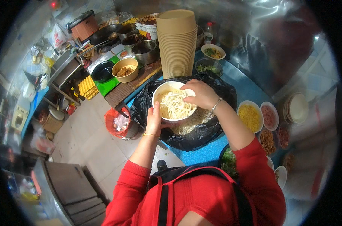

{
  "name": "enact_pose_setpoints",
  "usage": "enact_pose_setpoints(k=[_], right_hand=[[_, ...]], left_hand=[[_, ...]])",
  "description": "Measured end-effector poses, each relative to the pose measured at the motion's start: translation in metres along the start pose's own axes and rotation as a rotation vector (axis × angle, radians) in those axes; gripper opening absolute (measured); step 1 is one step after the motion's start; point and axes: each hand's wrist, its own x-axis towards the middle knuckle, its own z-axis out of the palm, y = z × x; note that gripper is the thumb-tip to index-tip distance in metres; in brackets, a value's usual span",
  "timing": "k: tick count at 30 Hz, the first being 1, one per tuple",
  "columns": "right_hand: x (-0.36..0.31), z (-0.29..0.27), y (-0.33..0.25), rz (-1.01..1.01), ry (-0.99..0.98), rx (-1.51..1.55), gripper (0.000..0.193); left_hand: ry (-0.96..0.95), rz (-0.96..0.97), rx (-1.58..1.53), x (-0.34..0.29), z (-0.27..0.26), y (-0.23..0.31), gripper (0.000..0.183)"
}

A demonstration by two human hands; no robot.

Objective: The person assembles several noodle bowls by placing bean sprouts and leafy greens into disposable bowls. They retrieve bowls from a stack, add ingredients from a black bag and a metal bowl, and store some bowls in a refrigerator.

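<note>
My left hand (154, 119) is closed around the near left side of a white round bowl (156, 92), thumb up along its wall. Pale bean sprouts (173, 104) fill the bowl, which is tipped slightly. Over its right rim reaches my right hand (201, 94), finger and thumb apart just above the sprouts, nothing visible between them. Beneath the bowl, a black plastic bag (193, 141) lies spread wide, with more sprouts inside, partly hidden by the bowl and my hands.
Behind the bag rises a tall stack of brown paper bowls (177, 49). Tubs of yellow corn (249, 117) and diced pink meat (269, 115) stand on the right. A brown bowl with dark food (125, 71) and metal pots (144, 52) sit back left. A red bag-lined bin (116, 122) stands below.
</note>
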Motion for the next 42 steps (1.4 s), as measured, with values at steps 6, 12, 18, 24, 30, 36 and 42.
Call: enact_pose_setpoints(k=[6, 12, 18, 24, 30, 36, 42], right_hand=[[0.003, 0.015, -0.018, -0.044, -0.208, -0.293, 0.026], [-0.019, -0.026, -0.031, 0.017, 0.334, -0.155, 0.017], [-0.039, -0.015, -0.037, 0.216, 0.391, -0.021, 0.014], [-0.037, 0.065, 0.005, 0.59, -0.153, -0.229, 0.048], [-0.024, 0.135, 0.022, 0.627, -0.301, -0.307, 0.036], [-0.039, 0.094, 0.033, 0.596, 0.087, -0.261, 0.023], [-0.035, 0.02, -0.021, 0.634, 0.331, -0.082, 0.02]], left_hand=[[-0.124, 0.156, -0.09, -0.001, 0.01, -0.013, 0.052], [-0.19, 0.211, -0.253, 0.014, 0.004, -0.013, 0.053], [-0.177, 0.316, -0.35, 0.018, 0.0, 0.005, 0.048], [-0.076, 0.261, -0.355, 0.02, -0.036, 0.037, 0.041], [-0.007, 0.244, -0.234, 0.007, -0.064, 0.052, 0.046], [-0.032, 0.202, -0.189, 0.003, -0.082, 0.069, 0.048], [0.02, 0.213, 0.038, 0.005, -0.066, 0.063, 0.059]])
